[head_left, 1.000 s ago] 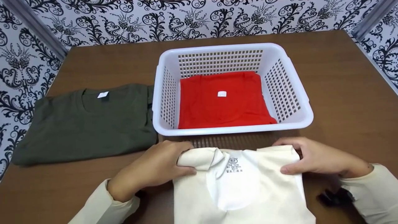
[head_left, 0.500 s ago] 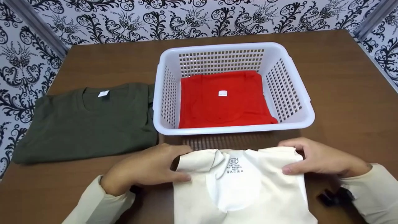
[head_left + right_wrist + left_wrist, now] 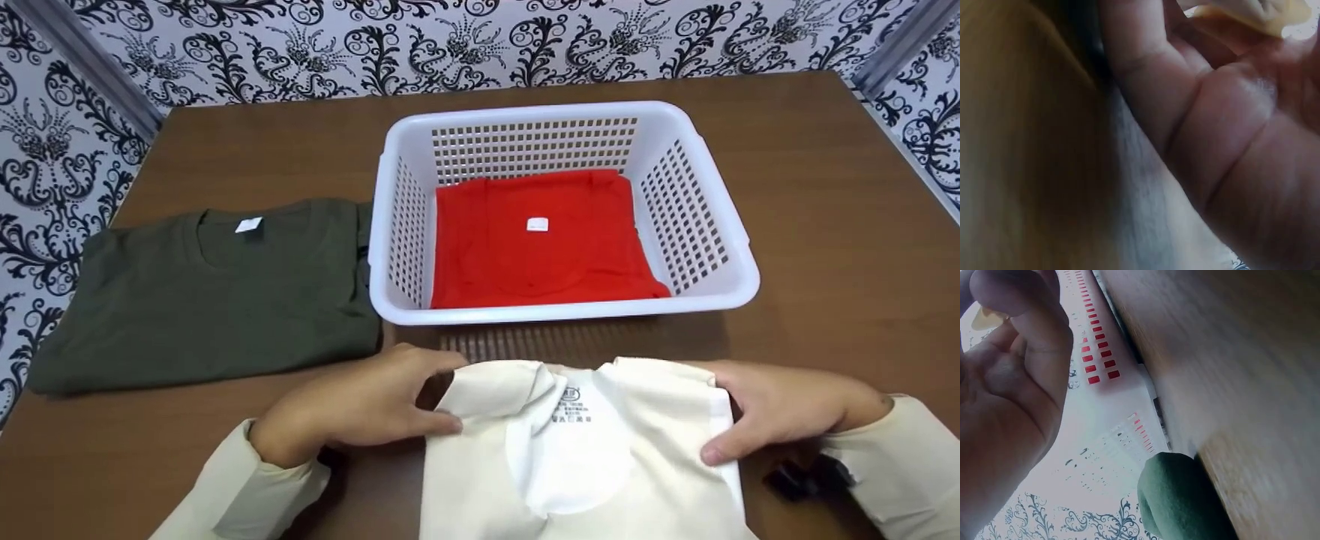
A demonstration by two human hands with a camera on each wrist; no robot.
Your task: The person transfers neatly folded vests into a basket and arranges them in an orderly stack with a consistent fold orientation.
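A cream shirt (image 3: pixel 472 480) with a printed neck label lies at the front of the head view, its lower part cut off by the frame. My left hand (image 3: pixel 367 397) holds its upper left corner, thumb in front and fingers behind. At the upper right corner my right hand (image 3: pixel 787 405) grips the cloth the same way, its fingers hidden behind the fabric. In the left wrist view the left palm (image 3: pixel 1010 394) shows with a scrap of cream cloth (image 3: pixel 988 319) by the fingers. The right wrist view is mostly filled by the right hand (image 3: pixel 1207 124).
Just beyond the cream shirt stands a white plastic basket (image 3: pixel 555 313) with a folded red shirt (image 3: pixel 525 259) inside. A folded dark green shirt (image 3: pixel 217 315) lies to its left on the brown table (image 3: pixel 840 247). Patterned wallpaper (image 3: pixel 465 45) rises behind the table.
My right hand has slid down and slightly right along the shirt's edge, and the shirt's top has shifted a little right. The left thumb has moved slightly; basket and other shirts stay put.
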